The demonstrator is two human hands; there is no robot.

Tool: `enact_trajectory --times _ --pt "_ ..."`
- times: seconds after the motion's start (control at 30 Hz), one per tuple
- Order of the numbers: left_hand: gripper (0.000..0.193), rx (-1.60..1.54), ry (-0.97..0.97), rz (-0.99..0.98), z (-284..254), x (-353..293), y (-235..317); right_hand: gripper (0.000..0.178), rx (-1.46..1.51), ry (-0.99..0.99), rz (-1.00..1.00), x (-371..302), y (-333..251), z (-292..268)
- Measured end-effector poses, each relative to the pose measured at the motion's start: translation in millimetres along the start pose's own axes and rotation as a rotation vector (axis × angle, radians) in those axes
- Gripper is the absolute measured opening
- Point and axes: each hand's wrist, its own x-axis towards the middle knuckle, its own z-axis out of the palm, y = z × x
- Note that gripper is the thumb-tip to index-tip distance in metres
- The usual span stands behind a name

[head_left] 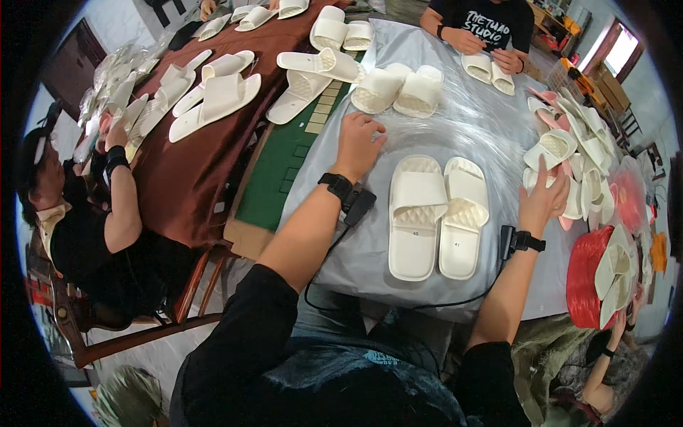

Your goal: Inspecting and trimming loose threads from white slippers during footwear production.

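A pair of cream slippers lies side by side on the grey-covered table in front of me: a left slipper (414, 220) and a right slipper (465, 217), toes pointing away. My left hand (361, 142) is beyond and left of them, fingers loosely bent and apart, with nothing seen in it. Just past it stands another cream pair (398, 89). My right hand (544, 196) is at the heap of slippers on the right, index finger stretched out beside a cream slipper (551, 148). I see no slipper gripped in it. Clear plastic film (466, 132) lies across the table's middle.
Opposite, a person handles cream slippers (489, 72). Left of me, another person sits at a brown-covered table (160, 199) bearing several slippers. A green board (281, 174) bridges the tables. A red-wrapped bundle of slippers (592, 277) stands at the right edge.
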Motion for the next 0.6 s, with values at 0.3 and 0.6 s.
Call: enact_trajectory --times 0.3,0.6 --pt "0.009 0.056 -0.008 -0.012 1 1 5 0.067 -0.126 -0.448 -0.028 -9 11 6" --pt "0.008 0.097 0.008 -0.078 -3 0 3 0.069 0.291 -0.331 -0.321 -7 -1 37"
